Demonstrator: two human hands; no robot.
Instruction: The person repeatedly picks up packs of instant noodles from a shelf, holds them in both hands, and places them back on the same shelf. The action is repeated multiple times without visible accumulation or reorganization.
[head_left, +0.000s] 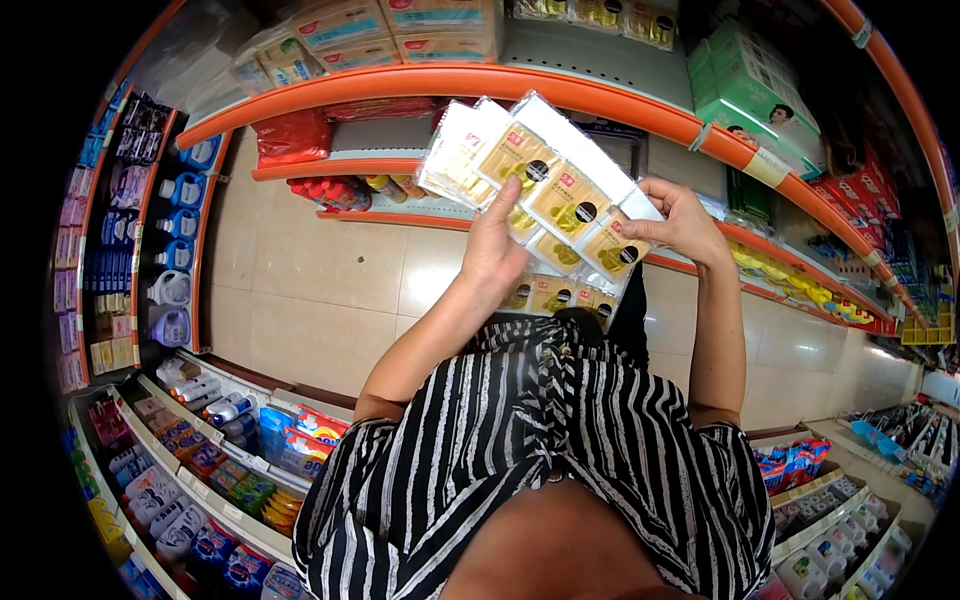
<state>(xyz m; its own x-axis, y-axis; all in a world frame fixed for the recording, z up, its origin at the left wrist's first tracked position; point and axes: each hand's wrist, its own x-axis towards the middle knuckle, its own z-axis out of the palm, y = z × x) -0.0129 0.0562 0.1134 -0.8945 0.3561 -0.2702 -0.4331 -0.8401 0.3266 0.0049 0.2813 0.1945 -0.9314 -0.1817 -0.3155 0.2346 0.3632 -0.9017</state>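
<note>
In front of my body I hold a fanned bunch of flat, clear-wrapped gold-and-white packs (564, 202), joined in strips. My left hand (491, 247) grips the bunch from the left, its thumb lying across the front. At the other end, my right hand (686, 225) pinches the right edge of the front strip between thumb and fingers. White backing shows along the upper edge of the strips. Another row of gold packs (562, 294) hangs lower, close to my waist. What the packs contain cannot be told.
An orange-edged shelf (450, 77) crosses ahead, carrying brown-wrapped packages (442, 45), similar gold packs (649, 28) and green boxes (754, 97). Detergent bottles (180, 255) line the left shelves. Shelves with pouches and bottles (172, 517) stand behind me. Tiled floor (307, 292) lies between.
</note>
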